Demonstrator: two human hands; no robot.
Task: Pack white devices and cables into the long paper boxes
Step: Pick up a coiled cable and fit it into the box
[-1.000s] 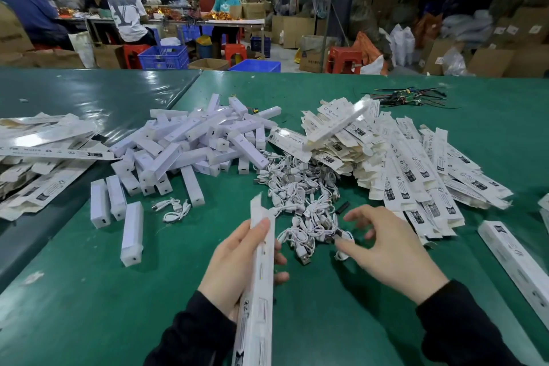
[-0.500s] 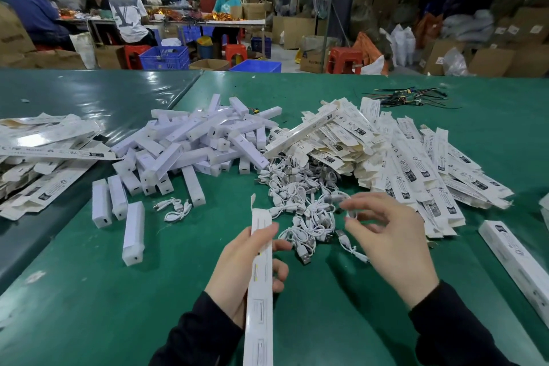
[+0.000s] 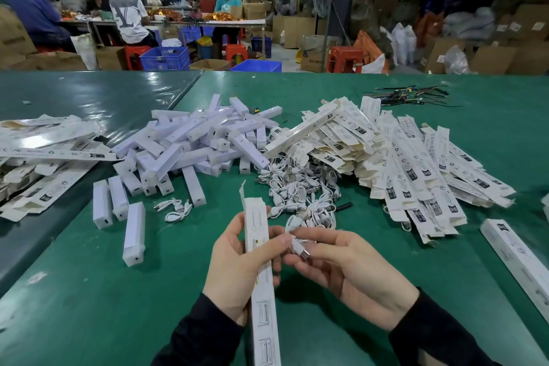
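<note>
A warehouse floor is seen behind: stacked cartons, blue crates point(image 3: 165, 58), red stools, seated workers at a far table. The near surface is a green table point(image 3: 89, 291).

A long box point(image 3: 261, 276) is gripped in the left hand point(image 3: 234, 273), fingers curled round its middle, its open end with a raised flap pointed away from the body. A white cable point(image 3: 298, 242) is pinched in the right hand point(image 3: 350, 270) between thumb and fingertips, its metal plug just beside the box's side. The cable is not yet in the box; whether a device is already inside cannot be told.

Stock is laid out beyond the hands: a heap of devices point(image 3: 190, 142) to the left, with a few strays nearer, a tangle of cables point(image 3: 300, 184) in the middle, a pile of flat boxes point(image 3: 401, 157) to the right. One closed box point(image 3: 517, 252) is noted at the right edge, and a bundle of dark wires point(image 3: 407, 96) far back.

Risks, as judged:
- The cable is held near one end; the loose loop may be snagged on the flap or left hanging out at closure.
- The pinched cable trails toward the tangle, so a second cable might be dragged along.
- The box is thin card; too tight a grip could collapse the mouth and block entry.
- The plug is aimed at the box's side, not its mouth; re-aiming is needed first.
</note>
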